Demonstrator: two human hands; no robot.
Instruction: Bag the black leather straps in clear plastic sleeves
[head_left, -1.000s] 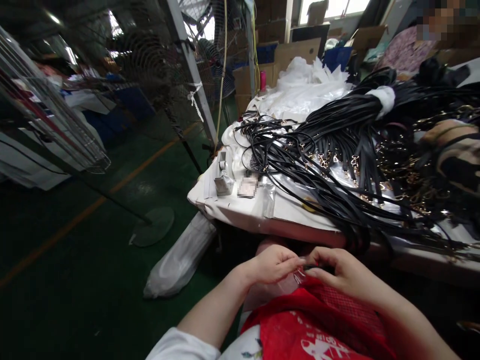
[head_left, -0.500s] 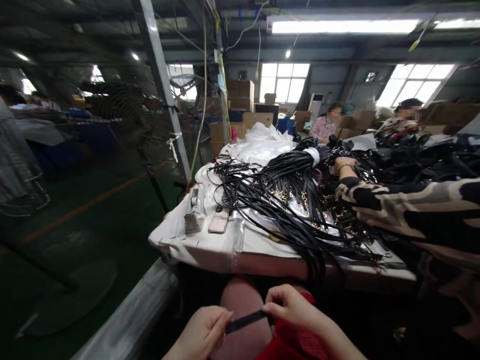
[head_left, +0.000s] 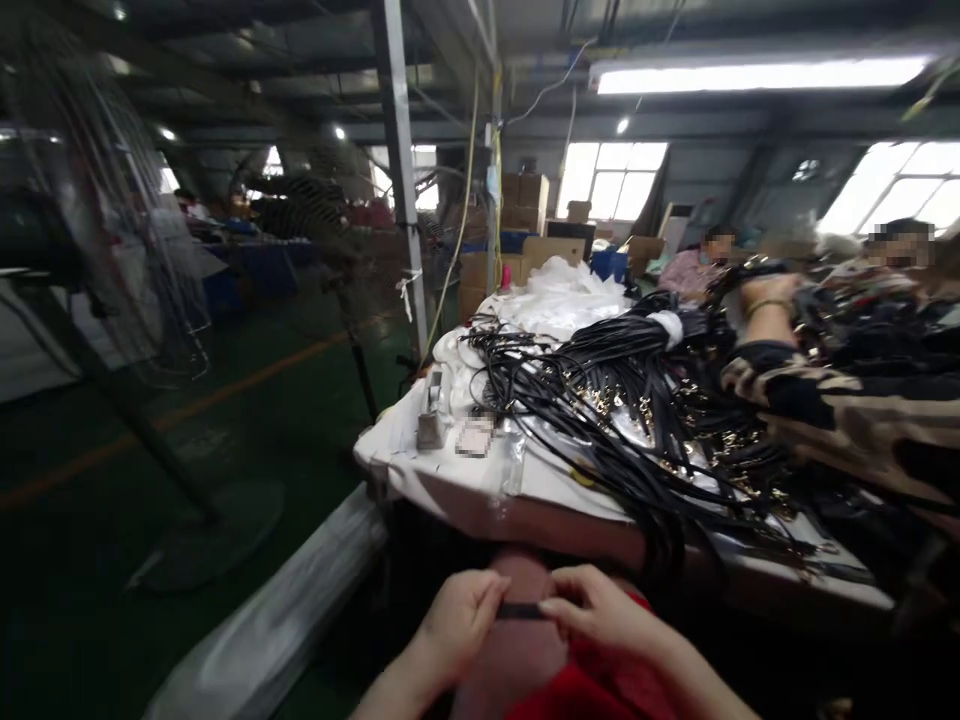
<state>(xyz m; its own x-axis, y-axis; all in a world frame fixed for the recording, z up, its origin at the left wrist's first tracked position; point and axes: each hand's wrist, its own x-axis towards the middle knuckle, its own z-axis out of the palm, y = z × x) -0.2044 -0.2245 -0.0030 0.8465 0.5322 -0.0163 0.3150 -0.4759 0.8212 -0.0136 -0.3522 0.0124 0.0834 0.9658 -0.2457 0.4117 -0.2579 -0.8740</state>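
A short black strap [head_left: 519, 610] is stretched level between my two hands, low in the view above my lap. My left hand [head_left: 466, 615] pinches its left end between thumb and fingers. At the other end, my right hand [head_left: 592, 606] has its thumb and fingertips closed on the strap. Both ends are hidden inside the fingers. Beyond my hands, a large heap of black straps [head_left: 600, 415] with gold-coloured clasps lies on the white-covered table [head_left: 442, 490], some straps hanging over the front edge.
A co-worker's arm in a patterned sleeve [head_left: 832, 400] reaches over the heap from the right. White plastic bags [head_left: 574, 290] lie at the back. A tape dispenser [head_left: 430, 415] stands at the table's left corner. A wrapped roll [head_left: 277, 610] leans at lower left, near a metal post [head_left: 403, 170].
My hands have come closer together and risen slightly, and the strap between them has gone from slanted to level. The view has turned left. The co-worker's hand has lifted a little.
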